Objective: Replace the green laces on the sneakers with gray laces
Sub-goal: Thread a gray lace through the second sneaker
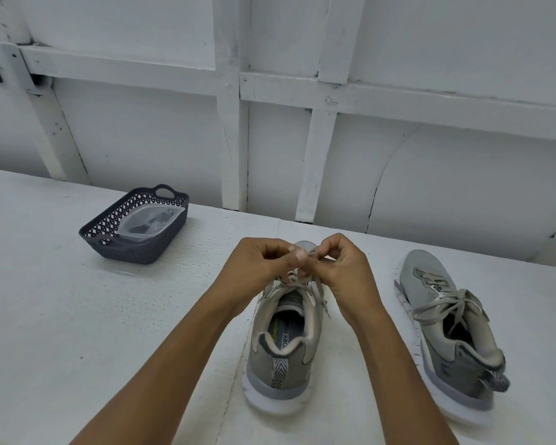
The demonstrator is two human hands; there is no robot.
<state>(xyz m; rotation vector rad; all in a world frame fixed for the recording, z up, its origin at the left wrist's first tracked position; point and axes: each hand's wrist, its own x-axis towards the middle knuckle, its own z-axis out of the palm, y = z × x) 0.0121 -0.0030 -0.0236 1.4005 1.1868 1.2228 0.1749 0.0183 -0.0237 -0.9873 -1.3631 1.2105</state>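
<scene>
A grey sneaker [281, 354] stands heel towards me in the middle of the white table. Above its tongue, my left hand [262, 264] and my right hand [341, 268] both pinch parts of its grey lace [318, 292]; the fingers meet over the front of the shoe and hide the lace between them. One lace end hangs down the shoe's right side. The second grey sneaker [446, 319] lies tilted to the right, laced in grey with a tied bow [443, 305].
A dark woven plastic basket [109, 226] with a clear bag [150, 221] inside stands at the back left of the white table [61, 316]. Behind the table runs a white panelled wall [302, 107].
</scene>
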